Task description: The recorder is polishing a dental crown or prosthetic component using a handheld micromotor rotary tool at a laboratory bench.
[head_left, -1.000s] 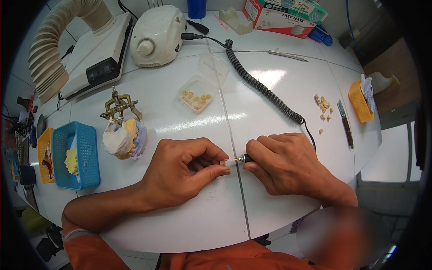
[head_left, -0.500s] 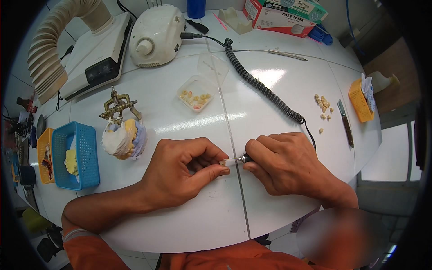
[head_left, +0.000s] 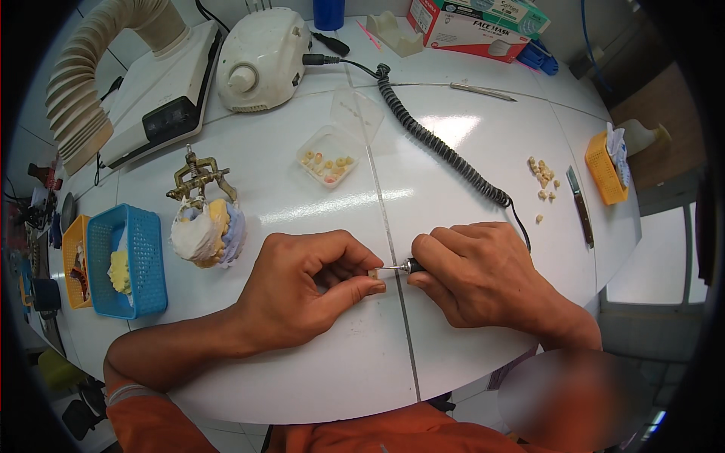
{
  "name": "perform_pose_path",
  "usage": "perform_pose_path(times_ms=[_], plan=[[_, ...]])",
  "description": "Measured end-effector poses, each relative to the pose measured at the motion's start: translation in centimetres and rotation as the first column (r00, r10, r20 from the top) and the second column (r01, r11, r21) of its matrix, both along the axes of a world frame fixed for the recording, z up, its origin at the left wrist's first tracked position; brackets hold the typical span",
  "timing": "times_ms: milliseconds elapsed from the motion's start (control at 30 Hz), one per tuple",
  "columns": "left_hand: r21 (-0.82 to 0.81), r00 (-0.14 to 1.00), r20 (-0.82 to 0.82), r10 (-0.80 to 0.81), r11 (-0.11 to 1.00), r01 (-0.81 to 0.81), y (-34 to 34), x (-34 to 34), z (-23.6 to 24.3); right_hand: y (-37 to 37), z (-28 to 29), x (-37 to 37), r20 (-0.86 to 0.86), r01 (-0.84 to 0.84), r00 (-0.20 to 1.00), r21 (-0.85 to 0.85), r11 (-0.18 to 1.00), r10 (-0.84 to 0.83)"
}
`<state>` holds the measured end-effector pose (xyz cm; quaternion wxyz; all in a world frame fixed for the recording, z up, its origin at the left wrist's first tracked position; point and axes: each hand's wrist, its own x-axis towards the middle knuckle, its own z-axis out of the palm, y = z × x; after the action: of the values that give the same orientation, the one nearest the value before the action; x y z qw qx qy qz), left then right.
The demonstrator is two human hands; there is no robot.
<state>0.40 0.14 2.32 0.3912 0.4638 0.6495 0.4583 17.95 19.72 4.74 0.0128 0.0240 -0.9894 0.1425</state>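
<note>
Between thumb and forefinger, my left hand (head_left: 310, 283) pinches a small tooth-coloured piece (head_left: 374, 274), like a dental crown, mostly covered by the fingertips. My right hand (head_left: 483, 275) grips a black rotary handpiece (head_left: 412, 265). Its thin metal bur (head_left: 393, 267) points left and meets the small piece, as far as I can see. From beside the right hand a black coiled cord (head_left: 445, 140) runs up to the white control unit (head_left: 260, 64). Above my hands stands a clear plastic box (head_left: 328, 156) holding several tooth-like pieces.
A brass articulator (head_left: 199, 175) carries a dental cast (head_left: 208, 234) at left, beside a blue basket (head_left: 128, 260). The white extractor hose (head_left: 75, 90) arches at upper left. Several small tooth-like pieces (head_left: 542, 175) and a knife (head_left: 580, 208) lie at right, near a yellow basket (head_left: 606, 170).
</note>
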Motion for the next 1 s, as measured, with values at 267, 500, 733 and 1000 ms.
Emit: perform_pose_path(times_ms=[267, 500, 733, 1000], plan=[[0.005, 1.000, -0.009, 0.001, 1.000, -0.001, -0.03, -0.02, -0.06, -0.01, 0.09, -0.02, 0.000, 0.004, 1.000, -0.006, 1.000, -0.004], [-0.002, 1.000, -0.006, 0.002, 1.000, -0.002, -0.06, 0.05, 0.10, -0.05, 0.20, -0.02, 0.011, 0.003, 1.000, -0.013, 1.000, -0.003], [0.002, 1.000, -0.010, 0.000, 1.000, 0.000, -0.01, -0.02, 0.09, 0.04, 0.09, -0.02, 0.017, 0.001, 1.000, -0.008, 1.000, -0.001], [-0.004, 1.000, 0.003, -0.002, 1.000, 0.002, -0.02, -0.01, 0.01, 0.01, 0.14, -0.02, 0.012, 0.004, 1.000, -0.002, 1.000, -0.004]])
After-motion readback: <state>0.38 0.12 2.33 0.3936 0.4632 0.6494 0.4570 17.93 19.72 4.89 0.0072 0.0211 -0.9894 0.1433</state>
